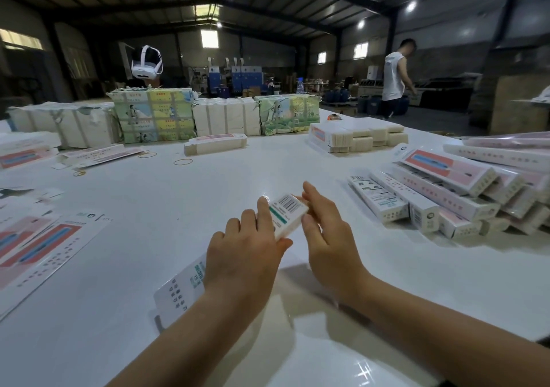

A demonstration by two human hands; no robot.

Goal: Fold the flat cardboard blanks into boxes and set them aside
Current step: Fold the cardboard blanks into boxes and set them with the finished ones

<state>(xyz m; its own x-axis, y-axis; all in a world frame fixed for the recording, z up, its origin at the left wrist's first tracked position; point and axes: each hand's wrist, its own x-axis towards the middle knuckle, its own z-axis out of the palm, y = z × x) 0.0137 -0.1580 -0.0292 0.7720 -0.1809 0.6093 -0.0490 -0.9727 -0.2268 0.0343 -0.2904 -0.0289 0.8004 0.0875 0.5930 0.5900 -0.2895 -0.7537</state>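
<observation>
Left hand (247,247) grips a half-folded carton (287,215) at frame centre | right hand (327,238) pinches its far end | glossy white table (208,184) | finished boxes (440,196) stacked right | flat blanks (38,244) left | wrapped bundles (154,116) along far edge | dim steel-roofed warehouse, a person (394,77) upper right.

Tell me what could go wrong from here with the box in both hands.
1. The left hand and right hand grip only the far end of the box; the near end sticks out under the left wrist, so it may flex or crease.
2. The pile of finished boxes at right is loosely stacked and sloping; adding one carelessly may make it slide.
3. Rubber bands lie loose on the table.
</observation>
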